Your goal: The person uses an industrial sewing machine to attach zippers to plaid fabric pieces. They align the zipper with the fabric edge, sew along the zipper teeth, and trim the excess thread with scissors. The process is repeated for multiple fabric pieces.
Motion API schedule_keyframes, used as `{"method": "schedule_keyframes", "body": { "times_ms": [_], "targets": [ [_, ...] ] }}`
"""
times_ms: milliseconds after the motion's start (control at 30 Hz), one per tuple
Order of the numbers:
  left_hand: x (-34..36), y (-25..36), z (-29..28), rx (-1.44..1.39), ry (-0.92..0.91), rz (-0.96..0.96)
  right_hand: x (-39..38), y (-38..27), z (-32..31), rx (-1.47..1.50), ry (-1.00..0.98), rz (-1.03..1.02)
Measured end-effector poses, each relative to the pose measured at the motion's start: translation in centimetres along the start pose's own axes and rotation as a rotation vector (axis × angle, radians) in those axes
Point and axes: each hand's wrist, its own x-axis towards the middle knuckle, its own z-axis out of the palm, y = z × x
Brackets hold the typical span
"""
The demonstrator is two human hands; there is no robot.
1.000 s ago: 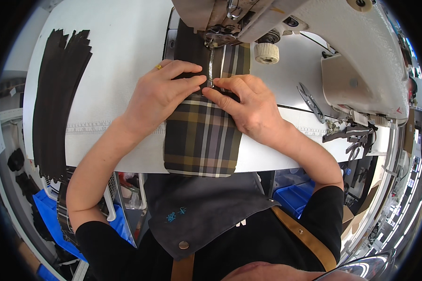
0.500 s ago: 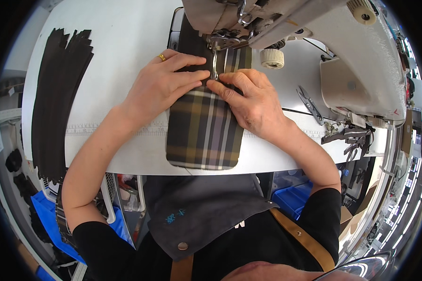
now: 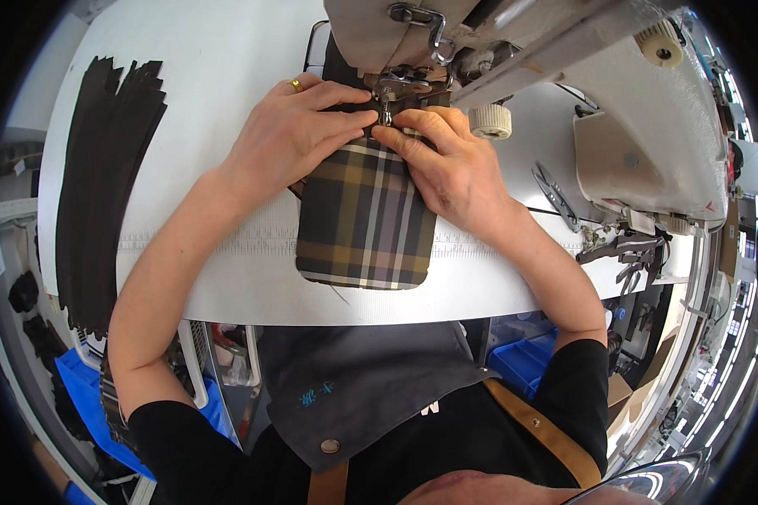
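Note:
A plaid fabric panel [image 3: 366, 223] in brown, olive, grey and white lies under the needle area of a sewing machine [image 3: 648, 143]. Its rounded end points toward me, and a plain dark fabric strip runs beyond it. My left hand [image 3: 290, 130], with a ring on one finger, rests with fingers stretched out over the fabric's left side. From the right, my right hand [image 3: 455, 172] pinches the plaid fabric between thumb and fingers, close to the presser foot [image 3: 387, 88]. A small metal piece resembling a zipper pull [image 3: 386, 114] shows between both hands' fingertips.
A bundle of dark strips [image 3: 105, 194] lies at the left of the white table [image 3: 219, 290]. Thread snips [image 3: 556, 195] and fabric scraps [image 3: 627, 248] lie at the right, by the machine. Blue bins [image 3: 522, 362] stand below the table edge.
The plaid panel has slid away from me, toward the machine. Both hands have moved slightly the same way with it. The metal piece now sits closer to the presser foot.

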Motion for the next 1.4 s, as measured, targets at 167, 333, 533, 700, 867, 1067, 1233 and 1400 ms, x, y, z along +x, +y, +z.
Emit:
{"method": "schedule_keyframes", "body": {
  "times_ms": [167, 333, 533, 700, 867, 1067, 1233, 1400],
  "targets": [
    [0.2, 0.0, 0.1, 0.014, 0.001, -0.015, -0.2, 0.2, 0.4, -0.041, 0.023, 0.001],
    [0.2, -0.2, 0.4, -0.053, 0.033, -0.041, -0.1, 0.2, 0.4, -0.021, 0.012, 0.035],
    [0.2, -0.1, 0.5, -0.061, 0.04, -0.052, -0.5, 0.1, -1.3, 0.603, 0.071, 0.609],
    [0.3, 0.3, 0.3, -0.064, 0.004, -0.097, 1.8, 2.3, -2.4, 1.205, -0.023, 0.97],
    [0.6, 0.3, 0.1, -0.04, -0.033, -0.096, 2.2, 1.8, -0.8, 1.286, 0.031, 0.98],
    [0.4, 0.3, 0.0, -0.059, -0.041, -0.117, 1.9, 2.0, -0.7, 1.341, 0.082, 0.974],
    [0.5, 0.2, 0.1, -0.055, -0.017, -0.089, 2.0, 1.8, -0.6, 1.31, 0.071, 0.945],
    [0.6, 0.4, 0.0, -0.049, -0.018, -0.091, 1.3, 2.5, -0.3, 1.417, 0.074, 0.888]
  ]
}}
